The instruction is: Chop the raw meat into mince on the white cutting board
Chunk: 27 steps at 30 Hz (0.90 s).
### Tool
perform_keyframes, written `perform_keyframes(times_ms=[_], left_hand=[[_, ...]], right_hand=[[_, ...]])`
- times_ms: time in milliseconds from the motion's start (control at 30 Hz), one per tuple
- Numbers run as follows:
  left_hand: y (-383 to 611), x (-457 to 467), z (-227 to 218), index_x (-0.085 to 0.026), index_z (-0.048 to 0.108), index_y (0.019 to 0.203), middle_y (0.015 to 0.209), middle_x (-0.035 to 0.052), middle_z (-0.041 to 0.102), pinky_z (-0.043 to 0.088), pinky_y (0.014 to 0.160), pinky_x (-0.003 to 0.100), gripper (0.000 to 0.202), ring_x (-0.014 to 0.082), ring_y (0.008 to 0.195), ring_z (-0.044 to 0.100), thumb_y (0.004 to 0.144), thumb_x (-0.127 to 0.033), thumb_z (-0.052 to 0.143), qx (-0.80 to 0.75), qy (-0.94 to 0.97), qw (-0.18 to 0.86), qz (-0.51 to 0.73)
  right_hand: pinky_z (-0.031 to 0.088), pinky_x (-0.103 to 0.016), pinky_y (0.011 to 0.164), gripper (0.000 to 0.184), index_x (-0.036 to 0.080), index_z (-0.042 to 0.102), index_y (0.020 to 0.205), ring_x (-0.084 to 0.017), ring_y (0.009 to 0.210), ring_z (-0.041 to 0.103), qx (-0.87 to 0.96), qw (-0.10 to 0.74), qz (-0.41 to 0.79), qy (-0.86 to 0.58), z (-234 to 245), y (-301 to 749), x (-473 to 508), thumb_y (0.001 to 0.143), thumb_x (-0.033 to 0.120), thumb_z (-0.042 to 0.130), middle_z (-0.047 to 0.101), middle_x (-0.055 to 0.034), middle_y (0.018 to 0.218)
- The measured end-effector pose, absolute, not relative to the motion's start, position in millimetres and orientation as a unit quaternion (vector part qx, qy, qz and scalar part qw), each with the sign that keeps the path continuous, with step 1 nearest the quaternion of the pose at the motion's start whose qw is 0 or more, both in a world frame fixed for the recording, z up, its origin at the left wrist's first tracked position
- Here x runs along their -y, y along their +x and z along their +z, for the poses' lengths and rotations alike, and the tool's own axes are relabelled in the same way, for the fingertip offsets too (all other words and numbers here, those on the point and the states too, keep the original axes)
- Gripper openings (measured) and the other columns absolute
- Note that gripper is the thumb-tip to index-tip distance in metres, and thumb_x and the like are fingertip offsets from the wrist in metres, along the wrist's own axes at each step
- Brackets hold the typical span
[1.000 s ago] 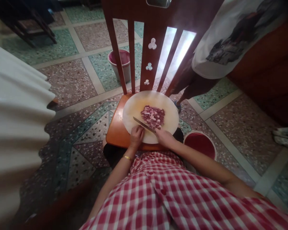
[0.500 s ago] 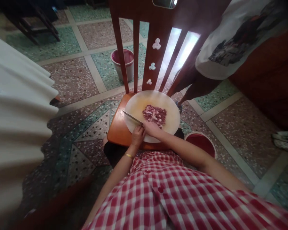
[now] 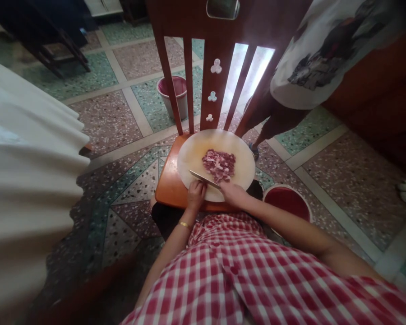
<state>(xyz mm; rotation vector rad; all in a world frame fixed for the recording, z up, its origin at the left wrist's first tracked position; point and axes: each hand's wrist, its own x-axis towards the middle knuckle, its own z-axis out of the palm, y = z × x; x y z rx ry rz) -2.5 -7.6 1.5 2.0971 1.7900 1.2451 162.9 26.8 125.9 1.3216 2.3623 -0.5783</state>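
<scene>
A round pale cutting board (image 3: 196, 155) lies on the seat of a wooden chair (image 3: 171, 187). A heap of chopped raw meat (image 3: 219, 164) sits at the board's middle. My right hand (image 3: 232, 194) grips the handle of a knife (image 3: 203, 179), whose blade points left across the board's near part, just below the meat. My left hand (image 3: 196, 194), with a gold bangle on its wrist, rests with curled fingers on the board's near edge under the blade. What those fingers hold, if anything, is hidden.
A red bucket (image 3: 287, 205) stands on the floor right of the chair, a pink bucket (image 3: 174, 93) behind it. A person in a white shirt (image 3: 311, 58) stands at the far right. White cloth (image 3: 27, 189) fills the left. The floor is patterned terrazzo.
The knife swung left away from the meat half a second ago, then came back right to the pile's near edge. My left hand stayed on the board's edge.
</scene>
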Motion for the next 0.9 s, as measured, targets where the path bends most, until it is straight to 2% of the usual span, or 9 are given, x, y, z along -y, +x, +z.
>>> perform_keyframes(times_ms=[167, 300, 433, 567, 667, 800, 900], left_hand=[[-3.7, 5.5, -10.5, -0.016, 0.059, 0.088, 0.084, 0.0084, 0.058, 0.046, 0.076, 0.035, 0.014, 0.0198, 0.086, 0.052, 0.083, -0.02, 0.046, -0.59, 0.713, 0.05, 0.375], [-4.2, 6.3, -12.7, -0.017, 0.059, 0.084, 0.08, 0.0085, 0.057, 0.046, 0.074, 0.037, 0.014, 0.0207, 0.084, 0.052, 0.082, -0.021, 0.046, -0.601, 0.714, 0.048, 0.357], [-3.6, 5.9, -7.6, -0.017, 0.06, 0.087, 0.085, 0.0082, 0.058, 0.046, 0.076, 0.035, 0.016, 0.0189, 0.085, 0.052, 0.084, -0.021, 0.045, -0.593, 0.713, 0.052, 0.369], [-2.2, 7.1, -1.1, -0.019, 0.061, 0.089, 0.092, 0.0083, 0.058, 0.046, 0.08, 0.034, 0.016, 0.0181, 0.09, 0.052, 0.084, -0.025, 0.048, -0.595, 0.688, 0.07, 0.409], [-2.2, 10.4, 1.4, -0.019, 0.062, 0.089, 0.093, 0.0086, 0.058, 0.045, 0.081, 0.035, 0.016, 0.0183, 0.091, 0.052, 0.084, -0.027, 0.049, -0.609, 0.664, 0.064, 0.428], [-4.0, 12.4, -0.6, -0.018, 0.062, 0.086, 0.087, 0.0069, 0.06, 0.046, 0.078, 0.034, 0.016, 0.0171, 0.086, 0.054, 0.084, -0.026, 0.048, -0.599, 0.679, 0.071, 0.419], [-5.8, 11.2, -5.3, -0.018, 0.061, 0.082, 0.083, 0.0071, 0.06, 0.046, 0.075, 0.033, 0.016, 0.0175, 0.083, 0.054, 0.084, -0.024, 0.046, -0.594, 0.697, 0.062, 0.397]], right_hand=[[0.044, -0.03, 0.077, 0.041, 0.016, 0.035, 0.128, -0.021, 0.093, 0.06, -0.859, 0.179, -0.188, 0.442, 118.8, 121.4, -36.6, 0.088, 0.014, 0.031, 0.062, -0.0138, 0.102], [0.043, -0.029, 0.079, 0.034, 0.014, 0.044, 0.119, -0.02, 0.097, 0.058, -0.873, 0.154, -0.195, 0.42, 111.1, 102.8, -45.2, 0.089, 0.016, 0.03, 0.061, -0.0138, 0.105], [0.043, -0.03, 0.079, 0.041, 0.017, 0.036, 0.129, -0.021, 0.094, 0.059, -0.87, 0.152, -0.191, 0.429, 108.1, 135.6, -41.1, 0.087, 0.016, 0.033, 0.061, -0.013, 0.105], [0.043, -0.031, 0.075, 0.03, 0.016, 0.048, 0.113, -0.022, 0.089, 0.061, -0.828, 0.183, -0.183, 0.497, 113.7, 172.0, -36.2, 0.09, 0.022, 0.029, 0.063, -0.0141, 0.099], [0.044, -0.031, 0.073, 0.029, 0.017, 0.049, 0.109, -0.023, 0.086, 0.062, -0.831, 0.173, -0.181, 0.496, 120.6, 174.8, -30.7, 0.091, 0.025, 0.028, 0.064, -0.0134, 0.095], [0.044, -0.031, 0.074, 0.032, 0.017, 0.044, 0.118, -0.023, 0.091, 0.06, -0.85, 0.152, -0.198, 0.464, 124.6, 162.3, -21.8, 0.089, 0.023, 0.031, 0.062, -0.0151, 0.104], [0.043, -0.032, 0.078, 0.044, 0.017, 0.033, 0.13, -0.023, 0.094, 0.06, -0.856, 0.157, -0.191, 0.454, 122.3, 145.1, -23.6, 0.087, 0.015, 0.032, 0.059, -0.0168, 0.11]])
